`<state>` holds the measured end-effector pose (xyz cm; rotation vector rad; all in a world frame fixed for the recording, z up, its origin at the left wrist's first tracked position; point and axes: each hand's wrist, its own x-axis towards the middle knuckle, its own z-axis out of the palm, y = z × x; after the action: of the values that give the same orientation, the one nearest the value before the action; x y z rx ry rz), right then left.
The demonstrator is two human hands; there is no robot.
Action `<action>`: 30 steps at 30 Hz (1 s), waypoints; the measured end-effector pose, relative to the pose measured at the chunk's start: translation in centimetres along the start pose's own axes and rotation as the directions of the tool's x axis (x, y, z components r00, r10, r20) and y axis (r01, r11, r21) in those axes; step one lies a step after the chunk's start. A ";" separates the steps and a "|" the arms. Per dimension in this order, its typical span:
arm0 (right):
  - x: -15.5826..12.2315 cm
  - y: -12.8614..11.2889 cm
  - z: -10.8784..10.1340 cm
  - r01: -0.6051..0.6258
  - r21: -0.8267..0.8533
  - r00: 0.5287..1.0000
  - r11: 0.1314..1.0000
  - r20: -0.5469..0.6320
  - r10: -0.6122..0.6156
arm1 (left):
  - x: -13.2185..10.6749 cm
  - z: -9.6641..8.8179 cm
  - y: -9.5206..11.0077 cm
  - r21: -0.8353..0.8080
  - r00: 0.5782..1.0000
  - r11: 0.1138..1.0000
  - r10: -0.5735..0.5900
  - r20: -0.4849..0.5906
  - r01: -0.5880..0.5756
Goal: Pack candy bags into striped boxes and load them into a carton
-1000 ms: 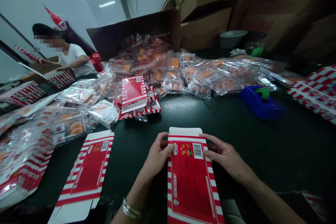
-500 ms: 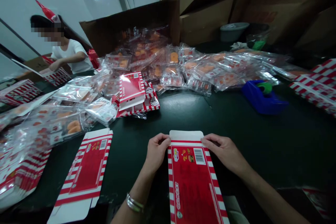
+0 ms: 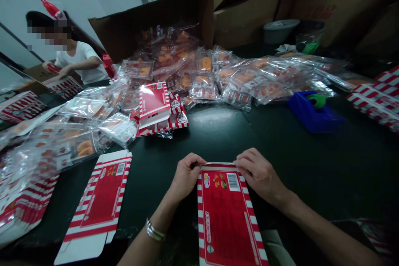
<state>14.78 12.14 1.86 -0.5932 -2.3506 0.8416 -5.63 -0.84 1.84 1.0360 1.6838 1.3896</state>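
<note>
A red and white striped carton [image 3: 226, 212] lies lengthwise on the dark table [image 3: 327, 174] in front of me. My left hand [image 3: 186, 174] is closed on the carton's far left corner, fingers curled over the edge. My right hand [image 3: 258, 173] is closed on the far right corner the same way. The white end flap is folded down between my fingers and barely shows. A bracelet sits on my left wrist.
A flat unfolded carton [image 3: 99, 201] lies to the left. Several clear packs of orange items [image 3: 202, 79] are heaped across the table's far side before an open cardboard box [image 3: 149, 29]. A blue tape dispenser [image 3: 313, 112] stands right. A person in white [image 3: 77, 60] works at the far left.
The carton's white end flap, standing out flat before, is now folded over under my fingers. Both hands have curled tighter at the far corners.
</note>
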 end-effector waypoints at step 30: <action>4.7 -2.1 -3.0 -0.677 0.261 0.634 0.688 0.682 0.365 | 2.2 1.2 4.5 0.184 0.958 0.976 -0.156 0.240 0.113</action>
<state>12.80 14.58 6.93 -0.9392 -2.2880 2.1243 -4.91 2.06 5.97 1.1184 1.6672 0.9946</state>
